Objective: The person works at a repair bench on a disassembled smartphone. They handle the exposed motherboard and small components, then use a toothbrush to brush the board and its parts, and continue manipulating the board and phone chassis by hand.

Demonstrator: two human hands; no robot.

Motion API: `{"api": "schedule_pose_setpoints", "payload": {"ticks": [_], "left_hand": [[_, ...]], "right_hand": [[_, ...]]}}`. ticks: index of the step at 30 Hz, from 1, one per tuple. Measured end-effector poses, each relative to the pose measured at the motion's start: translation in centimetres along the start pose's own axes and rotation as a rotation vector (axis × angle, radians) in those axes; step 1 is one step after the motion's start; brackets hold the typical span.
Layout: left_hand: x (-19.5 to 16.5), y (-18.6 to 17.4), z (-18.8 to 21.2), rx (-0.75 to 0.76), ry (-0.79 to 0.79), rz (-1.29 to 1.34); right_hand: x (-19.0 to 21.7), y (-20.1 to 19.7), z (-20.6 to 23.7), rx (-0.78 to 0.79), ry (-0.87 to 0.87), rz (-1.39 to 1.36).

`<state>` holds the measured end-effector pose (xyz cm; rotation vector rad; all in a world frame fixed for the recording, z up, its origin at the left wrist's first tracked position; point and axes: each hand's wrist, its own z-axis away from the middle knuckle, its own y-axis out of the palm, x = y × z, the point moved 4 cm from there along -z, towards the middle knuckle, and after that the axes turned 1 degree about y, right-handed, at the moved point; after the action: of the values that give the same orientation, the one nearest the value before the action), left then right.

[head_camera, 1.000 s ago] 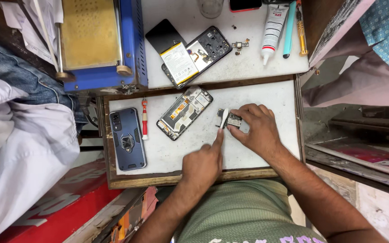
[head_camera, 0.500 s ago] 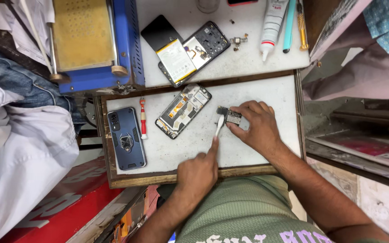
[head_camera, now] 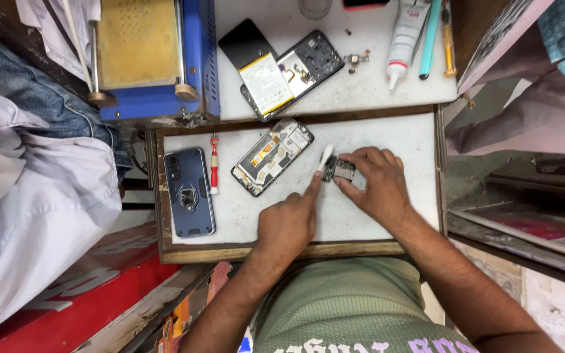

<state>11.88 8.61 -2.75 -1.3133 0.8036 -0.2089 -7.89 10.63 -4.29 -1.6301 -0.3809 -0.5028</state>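
While the right hand (head_camera: 375,186) pinches a small circuit board (head_camera: 341,170) against the white mat (head_camera: 387,134), the left hand (head_camera: 287,225) grips a white tool (head_camera: 322,159) whose tip touches the board. An opened phone frame (head_camera: 272,156) lies just beyond the left hand, a red screwdriver (head_camera: 214,165) and blue-cased phone (head_camera: 189,191) farther left.

A blue phone case (head_camera: 189,192) lies on the wooden tray (head_camera: 276,251), a red screwdriver (head_camera: 214,166) just beside it. An opened phone (head_camera: 288,74) rests on the table (head_camera: 361,91) near a white tube (head_camera: 403,40), perhaps glue.
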Motion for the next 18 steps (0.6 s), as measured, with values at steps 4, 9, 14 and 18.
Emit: {"api": "schedule_pose_setpoints", "payload": {"ticks": [4, 9, 14, 18], "left_hand": [[2.8, -0.9, 1.4, -0.089, -0.039, 0.088], [4.5, -1.2, 3.2, -0.043, -0.055, 0.067], [4.1, -1.0, 2.2, -0.118, -0.010, 0.060], [3.8, -0.6, 2.0, -0.227, -0.028, 0.024]], "right_hand": [[-0.1, -0.3, 0.3, -0.047, -0.079, -0.025], [0.8, -0.8, 0.4, -0.115, -0.099, 0.022], [3.2, -0.9, 0.4, -0.097, -0.047, 0.236], [4.4, -0.8, -0.4, -0.057, -0.059, 0.266]]}}
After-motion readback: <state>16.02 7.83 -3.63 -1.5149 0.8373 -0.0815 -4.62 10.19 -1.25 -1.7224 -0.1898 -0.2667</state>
